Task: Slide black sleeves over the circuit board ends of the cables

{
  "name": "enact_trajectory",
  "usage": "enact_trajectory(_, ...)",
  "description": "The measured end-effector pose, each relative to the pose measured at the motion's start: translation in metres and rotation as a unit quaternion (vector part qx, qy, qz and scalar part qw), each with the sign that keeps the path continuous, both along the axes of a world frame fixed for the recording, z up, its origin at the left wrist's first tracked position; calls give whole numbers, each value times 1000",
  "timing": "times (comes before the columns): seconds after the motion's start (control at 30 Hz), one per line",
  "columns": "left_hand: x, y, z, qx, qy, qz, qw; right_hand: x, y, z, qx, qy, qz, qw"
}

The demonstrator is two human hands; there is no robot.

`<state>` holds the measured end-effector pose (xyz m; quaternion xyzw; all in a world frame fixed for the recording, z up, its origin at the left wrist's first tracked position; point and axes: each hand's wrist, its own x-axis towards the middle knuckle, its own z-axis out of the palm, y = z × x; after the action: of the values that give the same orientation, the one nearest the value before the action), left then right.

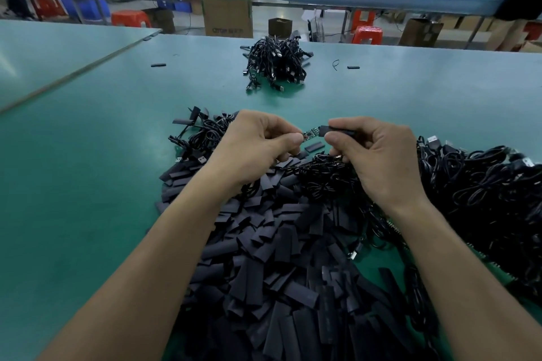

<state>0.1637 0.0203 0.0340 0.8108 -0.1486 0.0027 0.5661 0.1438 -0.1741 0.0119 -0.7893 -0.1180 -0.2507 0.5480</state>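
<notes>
Right now your left hand (258,141) holds the circuit board (310,134) by its left end, fingers (294,138) clamped on it, which leaves the other end bare. Your right hand (378,155) grips a black sleeve (328,129) with its mouth meeting that bare end, seemingly lined up to slide on. Both sit raised above the sleeve pile (278,243) on the green surface (88,184), probably to stay clear of the loose cables (484,184).
</notes>
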Motion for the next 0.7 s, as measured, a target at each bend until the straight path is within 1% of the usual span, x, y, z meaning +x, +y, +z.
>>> enact_trajectory(0.2, 2, 7, 2, -15, 5, -2, 1000, 4, 4, 4, 7, 12, 27, 1000)
enact_trajectory(0.43, 2, 7, 1, 3, 7, -34, 999, 5, 2, 6, -4, 41, 122, 992)
enact_trajectory(0.6, 0, 5, 2, -30, 7, -27, 999, 4, 1, 2, 24, 42, 129, 990)
enact_trajectory(0.7, 0, 4, 1, 12, -18, 2, 1000, 3, 2, 2, 31, 37, 121, 992)
